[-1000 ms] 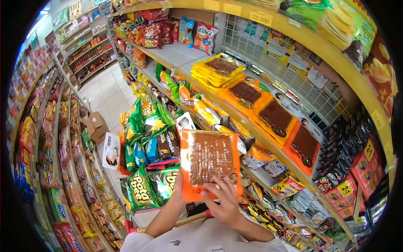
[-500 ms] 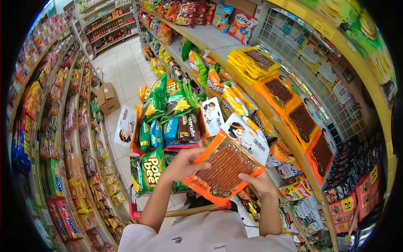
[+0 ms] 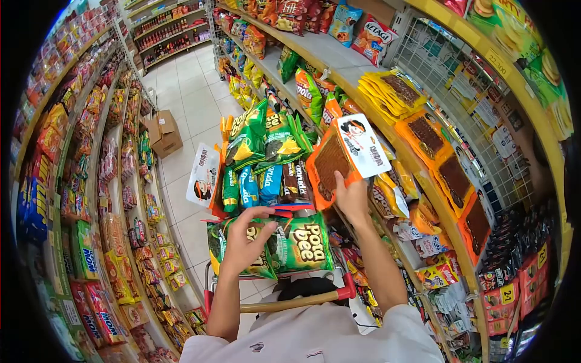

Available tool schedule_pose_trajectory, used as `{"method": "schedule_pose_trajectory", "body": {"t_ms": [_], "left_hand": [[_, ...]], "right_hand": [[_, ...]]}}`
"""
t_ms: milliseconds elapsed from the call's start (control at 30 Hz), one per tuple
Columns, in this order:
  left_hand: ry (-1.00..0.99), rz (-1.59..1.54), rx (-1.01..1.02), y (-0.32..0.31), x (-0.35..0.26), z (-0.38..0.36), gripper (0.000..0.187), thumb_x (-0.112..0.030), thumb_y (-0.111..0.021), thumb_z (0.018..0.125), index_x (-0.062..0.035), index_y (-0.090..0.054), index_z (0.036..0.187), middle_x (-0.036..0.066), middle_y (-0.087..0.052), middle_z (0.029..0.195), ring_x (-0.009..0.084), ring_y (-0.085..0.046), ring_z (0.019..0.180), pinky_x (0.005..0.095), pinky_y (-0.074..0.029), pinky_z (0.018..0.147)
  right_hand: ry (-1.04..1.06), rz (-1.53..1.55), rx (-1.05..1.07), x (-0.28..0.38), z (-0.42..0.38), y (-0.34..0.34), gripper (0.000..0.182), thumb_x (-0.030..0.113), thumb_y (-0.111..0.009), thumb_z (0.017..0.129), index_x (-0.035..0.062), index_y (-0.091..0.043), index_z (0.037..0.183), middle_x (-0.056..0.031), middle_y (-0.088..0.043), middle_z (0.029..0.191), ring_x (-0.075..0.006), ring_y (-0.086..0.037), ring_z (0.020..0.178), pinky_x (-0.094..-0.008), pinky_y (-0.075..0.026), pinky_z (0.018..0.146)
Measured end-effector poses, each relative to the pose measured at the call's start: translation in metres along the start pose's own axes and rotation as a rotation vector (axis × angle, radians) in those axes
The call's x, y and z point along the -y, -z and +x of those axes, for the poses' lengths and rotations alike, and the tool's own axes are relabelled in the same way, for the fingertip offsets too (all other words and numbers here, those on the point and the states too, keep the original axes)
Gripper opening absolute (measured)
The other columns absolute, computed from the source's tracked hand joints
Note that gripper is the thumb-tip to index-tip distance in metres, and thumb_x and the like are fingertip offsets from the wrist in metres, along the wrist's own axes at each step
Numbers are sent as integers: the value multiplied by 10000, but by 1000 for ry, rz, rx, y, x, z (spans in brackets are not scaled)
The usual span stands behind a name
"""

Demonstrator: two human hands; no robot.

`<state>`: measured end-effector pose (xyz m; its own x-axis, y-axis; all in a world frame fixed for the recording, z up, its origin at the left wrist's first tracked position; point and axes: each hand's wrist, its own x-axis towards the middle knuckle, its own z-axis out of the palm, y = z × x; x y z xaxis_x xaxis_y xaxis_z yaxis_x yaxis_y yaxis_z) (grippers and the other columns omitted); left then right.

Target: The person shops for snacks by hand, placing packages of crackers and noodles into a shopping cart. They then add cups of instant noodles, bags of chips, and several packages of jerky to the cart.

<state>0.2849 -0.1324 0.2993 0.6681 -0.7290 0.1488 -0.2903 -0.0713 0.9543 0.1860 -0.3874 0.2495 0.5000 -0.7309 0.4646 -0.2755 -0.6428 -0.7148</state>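
Observation:
My right hand (image 3: 351,196) grips the lower edge of an orange packet (image 3: 333,163) with a white header card, at the right side of the cart. My left hand (image 3: 248,236) is empty, fingers apart and curved, over the green Pota Bee bags (image 3: 302,245) at the cart's near end. Beyond it, blue packs (image 3: 269,183) and brown packs (image 3: 295,181) stand in a row, with more green chip bags (image 3: 248,142) behind them. Another orange packet with a white card (image 3: 204,175) stands at the cart's left side.
The cart's handle (image 3: 290,301) is close to my body. On the right shelf lie flat orange packets (image 3: 454,175) and yellow packets (image 3: 390,91). Snack shelves (image 3: 115,242) line the left. A cardboard box (image 3: 162,133) sits on the tiled floor (image 3: 181,91).
My left hand has let go of the orange packet and moved down over the green bags. My right hand has carried the packet forward to the cart's right side. The view has shifted slightly.

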Motion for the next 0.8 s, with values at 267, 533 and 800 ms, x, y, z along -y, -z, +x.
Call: {"method": "schedule_pose_trajectory", "body": {"t_ms": [267, 533, 800], "left_hand": [[41, -36, -18, 16, 18, -12, 233, -49, -670, 859, -14, -627, 1085, 92, -653, 1051, 164, -628, 933, 291, -526, 791], [-6, -81, -48, 28, 26, -32, 211, -21, -659, 844, 2, -640, 1052, 111, -643, 1054, 181, -629, 920, 295, -525, 780], [82, -113, -119, 48, 44, -57, 139, -38, -599, 905, 1, -619, 1038, 95, -620, 1054, 181, -597, 1004, 294, -471, 849]], "right_hand": [[-112, -286, 157, -14, 14, -41, 457, 274, -599, 906, -84, -607, 621, -301, -573, 598, -475, -586, 568, -525, -476, 555], [-87, -127, 102, -70, -13, -85, 426, 313, -712, 842, -46, -559, 671, -228, -544, 545, -439, -551, 539, -487, -432, 538], [-136, -214, 78, -78, -4, -81, 458, 307, -748, 805, -107, -587, 694, -238, -588, 578, -395, -570, 511, -464, -455, 557]]}}
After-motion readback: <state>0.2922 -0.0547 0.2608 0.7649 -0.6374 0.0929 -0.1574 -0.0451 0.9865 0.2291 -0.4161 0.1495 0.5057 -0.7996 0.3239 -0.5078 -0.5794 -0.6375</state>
